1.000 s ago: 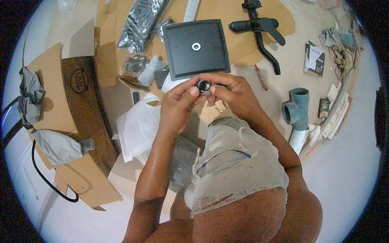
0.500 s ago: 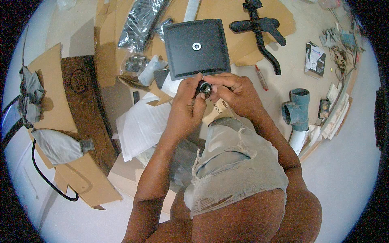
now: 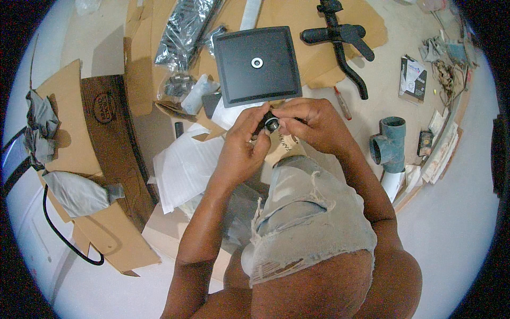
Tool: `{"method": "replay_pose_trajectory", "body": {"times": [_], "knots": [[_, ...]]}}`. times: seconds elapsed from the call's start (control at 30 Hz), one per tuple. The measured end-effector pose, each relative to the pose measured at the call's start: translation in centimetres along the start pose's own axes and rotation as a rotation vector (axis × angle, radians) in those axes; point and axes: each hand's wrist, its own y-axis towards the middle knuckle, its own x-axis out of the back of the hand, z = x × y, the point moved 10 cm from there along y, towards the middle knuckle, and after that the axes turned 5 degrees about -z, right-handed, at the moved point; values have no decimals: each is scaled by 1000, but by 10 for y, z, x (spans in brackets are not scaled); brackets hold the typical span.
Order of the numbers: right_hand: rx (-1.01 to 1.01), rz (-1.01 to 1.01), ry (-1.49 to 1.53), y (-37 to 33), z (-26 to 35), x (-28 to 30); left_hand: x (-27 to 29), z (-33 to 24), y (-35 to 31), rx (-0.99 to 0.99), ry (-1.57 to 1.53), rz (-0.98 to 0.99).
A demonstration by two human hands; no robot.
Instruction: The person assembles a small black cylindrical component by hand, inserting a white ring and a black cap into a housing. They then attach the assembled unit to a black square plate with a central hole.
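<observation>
Both hands [image 3: 243,146] [image 3: 313,126] grip a black fitting [image 3: 272,124]; a clear bag [image 3: 169,57] holds dark parts [image 3: 186,33].

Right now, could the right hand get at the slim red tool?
Probably yes: the slim red tool lies uncovered beside the right hand, whose fingers, though, are on a small dark fitting.

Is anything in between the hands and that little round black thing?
Nothing visible is. The left hand holds the small round black piece, and the right hand's fingertips appear to touch it. The square black panel lies beyond both hands, not between.
</observation>
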Motion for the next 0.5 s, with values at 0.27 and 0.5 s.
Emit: {"method": "replay_pose_trajectory", "body": {"times": [0.27, 0.5], "knots": [[58, 19, 63, -1, 6, -3, -3, 4, -4, 54, -100, 14], [-128, -77, 131, 4, -14, -14, -12, 43, -7, 423, -474, 24]]}}
